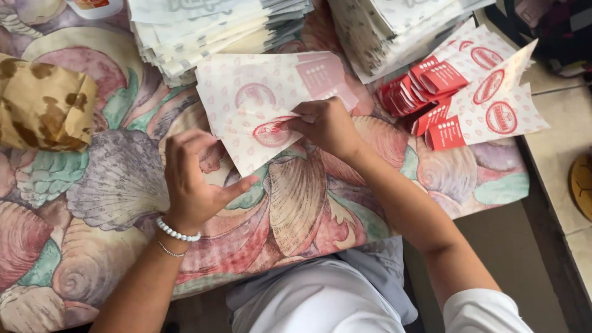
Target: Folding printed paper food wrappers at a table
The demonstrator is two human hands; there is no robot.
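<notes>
Our left hand [191, 179], fingers loosely spread & holding nothing, hovers just beside the paper wrapper [259, 126]; right hand [324, 126] pinches its edge. Wrapper's long axis runs diagonally, lying below the paper stack [209, 31].

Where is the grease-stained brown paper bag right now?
In the head view, the brown paper bag lies at the far left on the shell-patterned cloth, left of the left hand.

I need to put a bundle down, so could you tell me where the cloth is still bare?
Bare shell-print cloth lies between the stained brown bag and the left hand, and below the right hand. The far edge is crowded with paper stacks and folded red-printed wrappers.
</notes>
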